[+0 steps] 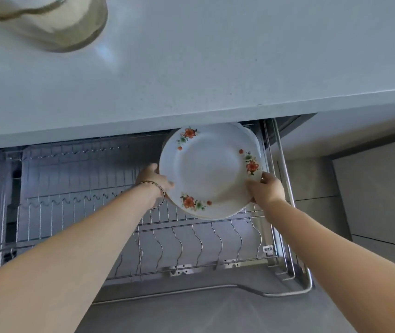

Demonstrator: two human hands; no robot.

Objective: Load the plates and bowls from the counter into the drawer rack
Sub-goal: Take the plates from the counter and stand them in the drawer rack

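Note:
A stack of white plates (208,169) with red flower prints hangs tilted over the right rear part of the wire drawer rack (81,203). My left hand (154,180) grips the stack's left rim; a braided bracelet is on that wrist. My right hand (265,188) holds the lower right rim, thumb on the top plate. More plate edges show behind the top one; how many I cannot tell. The rack's slots to the left and in front hold nothing. No bowls are in view.
The pale counter top (215,68) overhangs the open drawer. A glass jar (47,20) stands at the counter's far left. The drawer's metal handle bar (287,293) runs along its front right. Grey cabinet fronts (372,200) lie to the right.

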